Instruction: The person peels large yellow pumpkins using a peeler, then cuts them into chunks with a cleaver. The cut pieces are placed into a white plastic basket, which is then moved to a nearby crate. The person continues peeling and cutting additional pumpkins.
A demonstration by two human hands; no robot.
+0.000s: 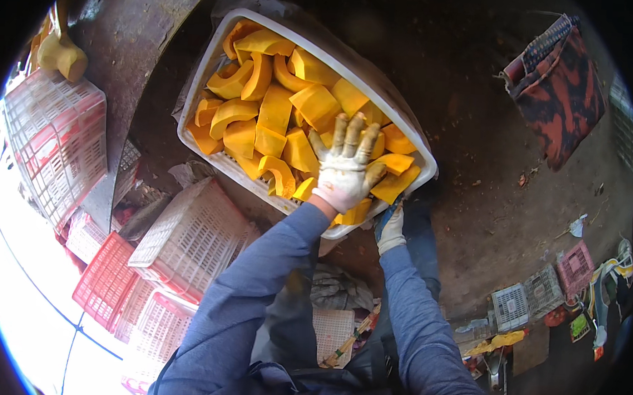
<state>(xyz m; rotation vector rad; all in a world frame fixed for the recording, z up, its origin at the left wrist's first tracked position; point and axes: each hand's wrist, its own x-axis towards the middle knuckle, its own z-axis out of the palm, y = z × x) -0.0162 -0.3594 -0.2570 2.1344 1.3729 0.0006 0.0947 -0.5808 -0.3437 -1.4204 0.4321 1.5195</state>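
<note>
A white plastic crate full of cut orange pumpkin pieces sits before me, tilted across the view. Some pieces are curved, and hollowed on one side. My left hand, in a stained white glove, lies over the pieces near the crate's right end, fingers spread, with nothing gripped. Against the outside of the near right corner is my right hand, also gloved. Something blue shows at its fingers, though whether this is a held thing or part of the glove is unclear. Its fingertips are partly hidden.
Stacked white and red plastic crates stand at my left. A peeled squash rests on another crate beside a metal surface. At far right is a red-and-black cloth. Small baskets line the lower right floor.
</note>
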